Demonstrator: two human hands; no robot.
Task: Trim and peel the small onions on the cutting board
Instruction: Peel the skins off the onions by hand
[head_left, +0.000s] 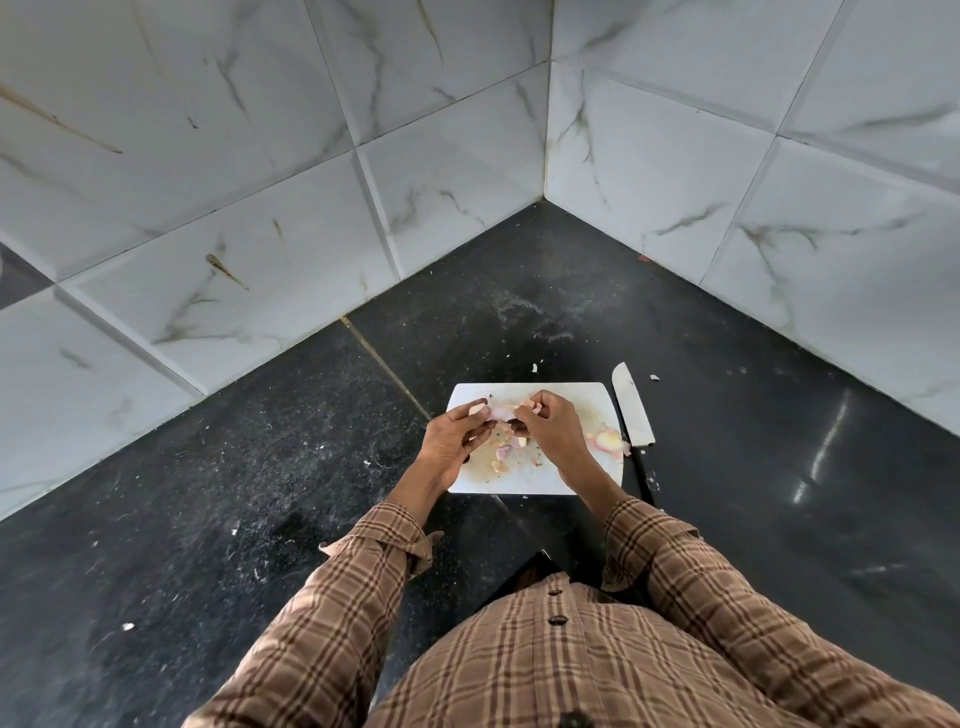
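A small onion (500, 413), pale pink and partly bare of its skin, sits in the air just above the far half of the white cutting board (569, 397), pinched between both hands so that any skin pulled off falls onto the board and not onto the dark surface (291, 467) around it. The left hand (457, 431) grips one end with thumb and fingertips, seemingly to steady it. The right hand (550, 428) closes on the other end with its fingers curled, probably tugging at a flap of skin, though the exact pinch is too small to make out. The hands are close together, joined only by the onion. Beneath them lie small pale onion pieces (506, 451), and a heap of pink and yellowish peels (608, 440) lies at the board's right edge, apparently pushed aside to leave working room in the middle. The knife (631, 410) lies just beside the board on the right, blade pointing away and dark handle toward the person. That suggests trimming is done for this onion and peeling is the step in hand. The board sits near a corner of marbled wall tiles (363, 104).
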